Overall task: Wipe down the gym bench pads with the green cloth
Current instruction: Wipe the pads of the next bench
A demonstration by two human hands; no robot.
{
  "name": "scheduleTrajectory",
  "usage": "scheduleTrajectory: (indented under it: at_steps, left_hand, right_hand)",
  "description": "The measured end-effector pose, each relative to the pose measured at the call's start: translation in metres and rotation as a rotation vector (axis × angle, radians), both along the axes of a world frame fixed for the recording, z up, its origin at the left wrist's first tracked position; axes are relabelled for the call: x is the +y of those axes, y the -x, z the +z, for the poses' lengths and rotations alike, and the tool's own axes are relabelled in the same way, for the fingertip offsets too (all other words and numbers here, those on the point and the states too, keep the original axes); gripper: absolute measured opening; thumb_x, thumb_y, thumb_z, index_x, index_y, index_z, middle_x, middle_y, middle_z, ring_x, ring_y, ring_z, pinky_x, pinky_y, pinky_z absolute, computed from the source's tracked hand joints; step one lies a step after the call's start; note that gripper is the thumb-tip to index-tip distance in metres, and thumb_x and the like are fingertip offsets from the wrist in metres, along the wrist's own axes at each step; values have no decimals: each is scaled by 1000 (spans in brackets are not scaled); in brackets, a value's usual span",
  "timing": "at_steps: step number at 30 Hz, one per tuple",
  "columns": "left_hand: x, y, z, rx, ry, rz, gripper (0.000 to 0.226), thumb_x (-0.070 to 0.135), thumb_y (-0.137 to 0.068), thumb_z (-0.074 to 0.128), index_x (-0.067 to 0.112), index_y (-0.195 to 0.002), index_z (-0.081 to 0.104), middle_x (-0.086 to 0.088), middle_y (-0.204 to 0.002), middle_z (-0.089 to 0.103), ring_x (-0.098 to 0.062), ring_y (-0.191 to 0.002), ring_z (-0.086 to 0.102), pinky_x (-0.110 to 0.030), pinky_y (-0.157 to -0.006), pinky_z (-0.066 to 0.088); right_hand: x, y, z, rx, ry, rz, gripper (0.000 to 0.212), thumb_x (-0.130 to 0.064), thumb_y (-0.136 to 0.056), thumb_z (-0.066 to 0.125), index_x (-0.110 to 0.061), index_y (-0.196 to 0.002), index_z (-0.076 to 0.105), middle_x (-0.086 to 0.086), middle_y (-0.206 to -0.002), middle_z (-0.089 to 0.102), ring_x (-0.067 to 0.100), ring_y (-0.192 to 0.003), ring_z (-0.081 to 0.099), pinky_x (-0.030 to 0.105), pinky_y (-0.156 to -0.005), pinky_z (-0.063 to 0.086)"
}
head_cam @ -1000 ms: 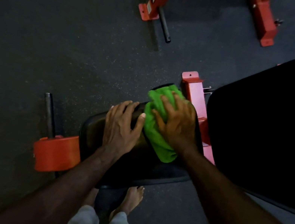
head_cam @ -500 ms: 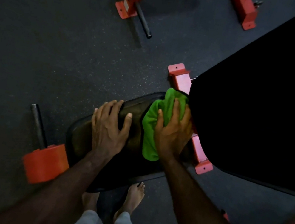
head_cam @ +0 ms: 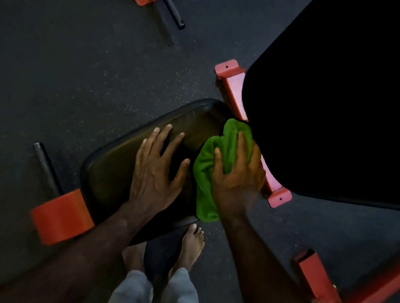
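Green cloth [head_cam: 218,160] under right hand [head_cam: 237,182]

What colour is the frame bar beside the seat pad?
Red, with a bolt hole at each end: the frame bar shows in the head view, beside the seat pad.
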State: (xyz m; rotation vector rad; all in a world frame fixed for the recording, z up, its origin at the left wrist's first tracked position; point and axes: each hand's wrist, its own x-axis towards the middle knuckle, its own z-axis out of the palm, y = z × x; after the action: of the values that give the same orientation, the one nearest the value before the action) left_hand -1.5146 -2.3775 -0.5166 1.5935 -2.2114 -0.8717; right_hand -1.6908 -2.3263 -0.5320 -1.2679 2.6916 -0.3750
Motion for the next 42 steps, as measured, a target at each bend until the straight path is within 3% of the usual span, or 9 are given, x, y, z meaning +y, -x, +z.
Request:
scheduleTrajectory:
  at_steps: [5, 10, 15, 18, 22, 26, 29, 36, 42]
  left_hand:
    - [-2, 5, 7, -7, 8, -84, 58, 49, -102, 46, 25, -155, 44, -1, -169, 25, -21, -159, 14, -49, -127, 17]
    - [9, 26, 8, 49, -5, -93, 57, 46, -102, 51, 23, -154, 46, -2, -168, 28, -24, -157, 19, -46, -126, 18]
    - [16, 24, 10, 40, -18, -128, 58, 48, -102, 48, 25, -155, 44, -2, -168, 28, -22, -157, 18, -48, -126, 21]
    - [17, 23, 12, 53, -4, -135, 57, 49, -102, 47, 25, -153, 46, -2, -167, 31, -23, -156, 21, -49, -124, 25]
    - [24, 22, 6, 54, -10, -136, 56, 47, -101, 51, 22, -152, 49, -5, -165, 34, -26, -154, 26, -46, -123, 27]
    - [35, 17, 4, 41, -35, -150, 56, 47, -101, 50, 25, -153, 47, -3, -166, 31, -24, -156, 22, -47, -124, 26]
    - [43, 13, 10, 40, -58, -169, 56, 48, -101, 49, 28, -154, 45, 0, -168, 28, -22, -157, 18, -47, -124, 25]
    - [26, -17, 13, 81, 41, 41, 54, 37, -98, 57, 16, -148, 53, -10, -158, 43, -33, -148, 36, -53, -117, 34]
    - [24, -53, 4, 37, 49, 162, 57, 37, -98, 57, 15, -150, 50, -11, -158, 42, -34, -148, 36, -55, -118, 33]
  right_hand:
    - [12, -23, 6, -24, -14, -35, 61, -56, -103, 43, -31, -159, 38, 15, -168, 27, 41, -149, 34, 61, -115, 35]
    - [-1, 9, 2, -58, 30, 183, 61, -60, -102, 46, -32, -156, 42, 10, -166, 32, 32, -150, 36, 51, -120, 32]
    - [51, -41, 6, -268, 147, -300, 70, -58, -102, 49, -27, -162, 30, 12, -170, 18, 33, -154, 25, 60, -116, 37]
    - [42, -42, 11, -294, 152, -298, 72, -56, -101, 48, -24, -162, 29, 16, -171, 12, 40, -154, 22, 57, -119, 35]
    - [24, -18, 10, -232, 188, -253, 73, -56, -96, 62, -19, -157, 42, 14, -160, 36, 36, -141, 41, 47, -110, 42]
    - [48, -48, 15, -434, 328, -505, 83, -50, -95, 70, -22, -162, 29, 14, -162, 29, 31, -144, 40, 41, -111, 43]
    - [63, -72, 26, -519, 292, -563, 95, -46, -93, 72, -21, -166, 17, 19, -161, 27, 32, -135, 45, 26, -98, 41]
    - [39, -64, 29, -554, 439, -881, 98, -37, -88, 82, -9, -162, 25, 17, -153, 42, 30, -138, 44, 18, -104, 28]
    - [67, -152, 18, -709, 334, -919, 108, -82, -73, 69, -23, -156, 32, 3, -144, 60, 21, -129, 61, 46, -108, 50]
